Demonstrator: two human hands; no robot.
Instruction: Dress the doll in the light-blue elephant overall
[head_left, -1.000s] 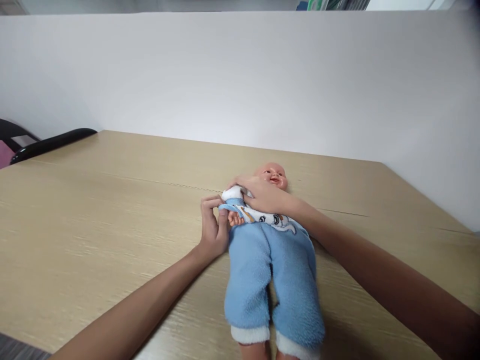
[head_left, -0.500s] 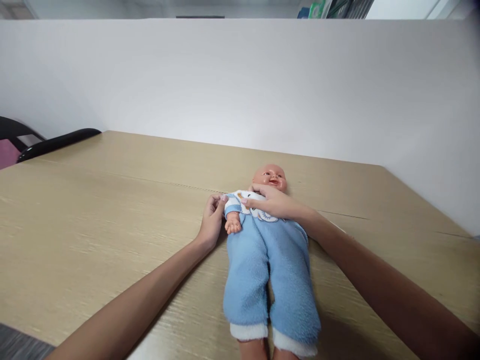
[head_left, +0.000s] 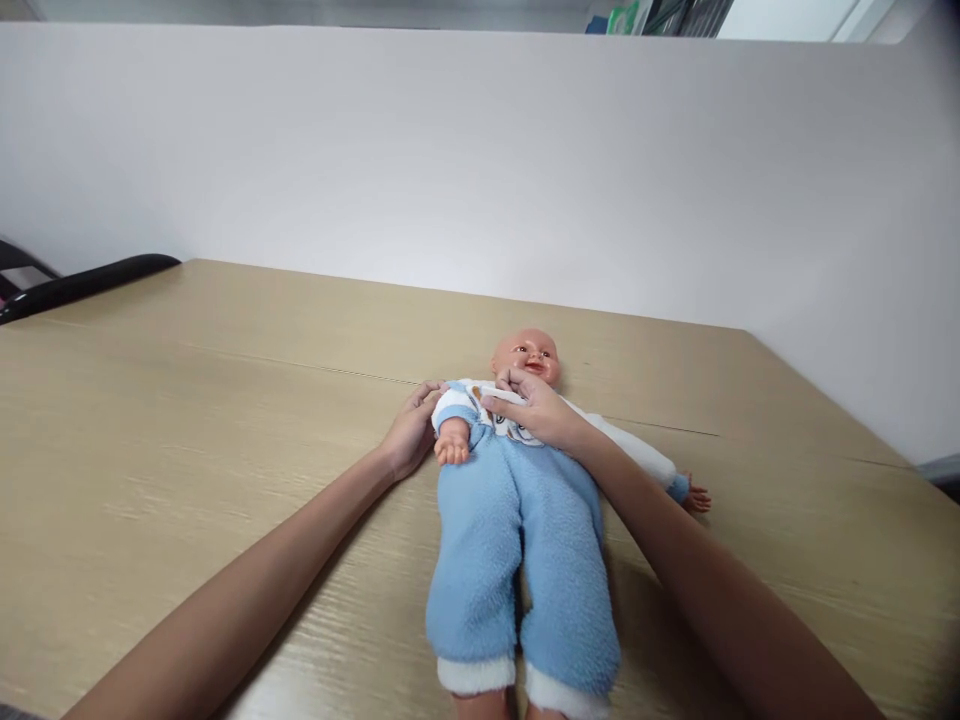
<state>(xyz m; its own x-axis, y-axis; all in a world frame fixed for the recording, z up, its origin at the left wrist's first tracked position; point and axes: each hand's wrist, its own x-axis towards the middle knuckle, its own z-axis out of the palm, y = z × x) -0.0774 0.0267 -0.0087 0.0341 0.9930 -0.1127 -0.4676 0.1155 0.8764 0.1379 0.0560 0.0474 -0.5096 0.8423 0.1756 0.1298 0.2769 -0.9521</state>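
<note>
Two-handed, fussing over a doll (head_left: pixel 517 460) lying face up on the table (head_left: pixel 225 450), stretching from near edge toward far edge and sitting closer to the far right corner than the far left. Resting the right hand (head_left: pixel 544 405) on its chest, keeping thumb and fingers narrow, seemingly holding a fold of the white-and-blue top (head_left: pixel 480 394). Curling the left hand (head_left: pixel 412 428) against the sleeve (head_left: pixel 454 402) nearer the table's left edge, but not managing to tell pinching from just touching. Possibly risking a twisted sleeve if tugging sideways, or a doll sliding toward the left edge if pulling left-handed while easing off the chest. Maybe also snagging the little plastic hand (head_left: pixel 452 443) on the cuff, or knocking the outstretched arm (head_left: pixel 641 455) with the right forearm (head_left: pixel 697 560) if lowering that elbow.
</note>
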